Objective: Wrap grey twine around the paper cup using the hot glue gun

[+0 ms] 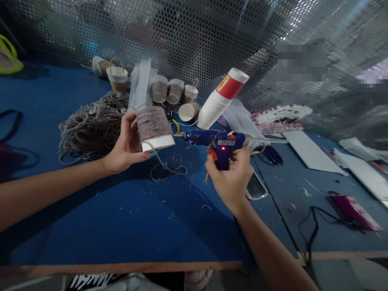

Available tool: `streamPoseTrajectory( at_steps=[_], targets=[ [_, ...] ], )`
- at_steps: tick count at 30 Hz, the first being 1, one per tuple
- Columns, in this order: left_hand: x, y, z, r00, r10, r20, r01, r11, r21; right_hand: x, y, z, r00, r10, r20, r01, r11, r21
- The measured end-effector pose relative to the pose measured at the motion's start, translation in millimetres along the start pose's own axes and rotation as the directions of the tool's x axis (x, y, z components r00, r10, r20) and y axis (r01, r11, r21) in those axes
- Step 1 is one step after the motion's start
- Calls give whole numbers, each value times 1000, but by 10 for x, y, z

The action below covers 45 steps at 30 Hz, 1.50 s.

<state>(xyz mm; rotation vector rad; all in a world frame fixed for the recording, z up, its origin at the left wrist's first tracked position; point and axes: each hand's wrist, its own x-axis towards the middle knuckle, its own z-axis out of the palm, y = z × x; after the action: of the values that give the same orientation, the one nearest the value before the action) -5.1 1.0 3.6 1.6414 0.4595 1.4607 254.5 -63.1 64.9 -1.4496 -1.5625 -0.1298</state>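
My left hand point(129, 143) grips a paper cup point(156, 128) tilted on its side, wound with grey-brown cord over most of its wall. A white band of bare cup shows at its lower edge. From there a loose end of cord point(163, 165) trails down and loops over the table. In my right hand point(232, 173) is a blue hot glue gun point(212, 138) with an orange trigger and a lit red light. Its nozzle is at the cup's right side, by the white band; whether they touch I cannot tell. A clear glue stick point(269, 140) sticks out of the gun's rear.
A heap of grey cord point(91, 125) lies left on the blue table point(145, 226). Behind are a leaning stack of white cups point(215, 105), several cord-wrapped cups point(159, 89) and clear plastic point(141, 83). A phone point(256, 186) and white boards point(313, 152) lie right, before a perforated metal screen point(194, 36).
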Motion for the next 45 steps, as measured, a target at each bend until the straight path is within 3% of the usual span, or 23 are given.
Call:
streamPoseTrajectory(
  at_steps=[17, 21, 26, 28, 30, 32, 35, 38, 42, 45],
  targets=[
    [-9, 11, -23, 1000, 11, -15, -10, 1000, 14, 9, 34, 41, 998, -30, 57, 33, 999, -40],
    [9, -12, -16, 999, 54, 0, -54, 998, 23, 29, 146, 117, 982, 91, 167, -77, 993, -86],
    [17, -53, 12, 994, 102, 48, -106, 991, 78, 73, 321, 231, 894, 349, 280, -331, 937, -111],
    [10, -46, 31, 996, 73, 42, -78, 988, 132, 67, 344, 238, 930, 304, 204, -282, 950, -131],
    [1, -27, 48, 1000, 23, 21, -26, 984, 174, 41, 312, 204, 988, 134, 83, -121, 982, -147],
    [-7, -7, 56, 1000, -25, 1, 24, 979, 200, -7, 224, 135, 997, -79, 24, 81, 994, -75],
    [-14, 5, 50, 999, -46, -18, 49, 975, 218, -111, 21, 12, 956, -264, 129, 225, 940, 255],
    [-15, 4, 37, 999, -51, -17, 54, 970, 235, -206, -174, -65, 852, -357, 383, 97, 827, 554],
    [-18, 20, 39, 997, -75, -2, 73, 966, 249, -244, -286, -71, 685, -453, 571, 10, 789, 614],
    [-24, 40, 50, 996, -91, -8, 90, 963, 254, -235, -271, -50, 652, -439, 618, -17, 807, 591]
  ],
)
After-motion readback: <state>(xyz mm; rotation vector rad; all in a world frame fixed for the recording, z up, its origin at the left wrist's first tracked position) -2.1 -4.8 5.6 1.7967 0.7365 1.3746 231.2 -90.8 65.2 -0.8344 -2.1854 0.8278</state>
